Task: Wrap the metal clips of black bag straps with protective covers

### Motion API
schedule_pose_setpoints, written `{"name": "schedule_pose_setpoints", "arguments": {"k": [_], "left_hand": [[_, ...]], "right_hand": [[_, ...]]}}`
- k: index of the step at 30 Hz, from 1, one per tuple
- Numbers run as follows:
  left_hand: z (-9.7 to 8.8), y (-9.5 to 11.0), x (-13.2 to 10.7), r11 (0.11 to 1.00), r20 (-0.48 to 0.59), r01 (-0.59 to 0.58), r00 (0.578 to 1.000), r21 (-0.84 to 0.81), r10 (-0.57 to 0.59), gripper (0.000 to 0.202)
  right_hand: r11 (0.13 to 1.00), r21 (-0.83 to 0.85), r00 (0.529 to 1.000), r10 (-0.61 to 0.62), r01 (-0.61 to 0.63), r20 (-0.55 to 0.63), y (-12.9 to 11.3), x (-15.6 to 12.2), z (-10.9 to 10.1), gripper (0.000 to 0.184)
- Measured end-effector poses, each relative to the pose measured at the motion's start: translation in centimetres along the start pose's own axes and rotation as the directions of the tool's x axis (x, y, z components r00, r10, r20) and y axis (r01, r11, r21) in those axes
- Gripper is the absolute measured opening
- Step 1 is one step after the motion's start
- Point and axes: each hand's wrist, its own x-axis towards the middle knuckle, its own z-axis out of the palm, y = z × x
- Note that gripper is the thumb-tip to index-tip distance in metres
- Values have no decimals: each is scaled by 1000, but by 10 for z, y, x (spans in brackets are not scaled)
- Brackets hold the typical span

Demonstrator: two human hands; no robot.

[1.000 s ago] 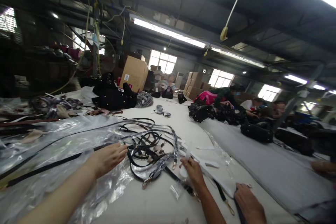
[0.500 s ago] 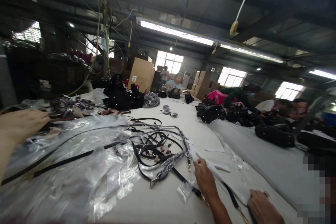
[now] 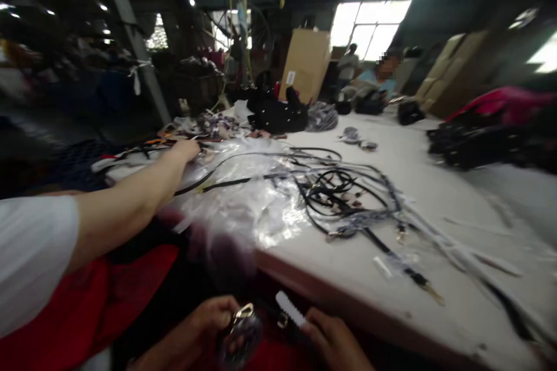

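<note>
Low in front of me, my left hand (image 3: 198, 327) grips a coiled black strap (image 3: 239, 339) in clear wrap, its gold snap hook (image 3: 242, 314) sticking up beside the thumb. Across from it, my right hand (image 3: 333, 339) is closed on a white ribbed strip (image 3: 290, 308). A dark strap end with a gold ring (image 3: 282, 320) shows just beside that strip; whether it joins the coil is too dark to tell. On the table above both hands lies a tangle of black straps (image 3: 335, 191) with gold hooks, some in plastic.
A co-worker's arm (image 3: 126, 214) in a white sleeve reaches over the table from the left. Clear plastic bags (image 3: 243, 203) cover the near left. Black bags (image 3: 278, 116), a carton (image 3: 304, 64) and wrapped coils (image 3: 350, 135) sit farther back. The table's edge (image 3: 331, 284) runs beyond my hands.
The view has swung left. My hands have gone from the straps and white strips on the table to below its edge, holding a coiled strap and a ribbed strip. The co-worker's arm shows more fully.
</note>
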Motion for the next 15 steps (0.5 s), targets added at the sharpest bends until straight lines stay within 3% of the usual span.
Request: {"name": "schedule_pose_setpoints", "arguments": {"k": [2,4,6,11,15], "left_hand": [[-14,-23,-30,994,-22,0,1000,-110,-2,31],[-21,-33,-45,967,-5,-36,999,-253,36,29],[-24,-35,-47,930,8,-70,997,-360,79,27],[-30,-29,-47,897,-3,-107,993,-428,117,30],[-34,-28,-49,907,4,-78,996,-414,88,28]], "right_hand": [[1000,-3,1000,4,-4,20,9,9,19,35],[1000,-26,998,9,-8,55,17,20,36,38],[1000,-7,995,-11,11,104,23,31,52,40],[988,139,978,-86,60,192,24,61,82,40],[995,92,989,-37,23,144,29,83,97,34]]}}
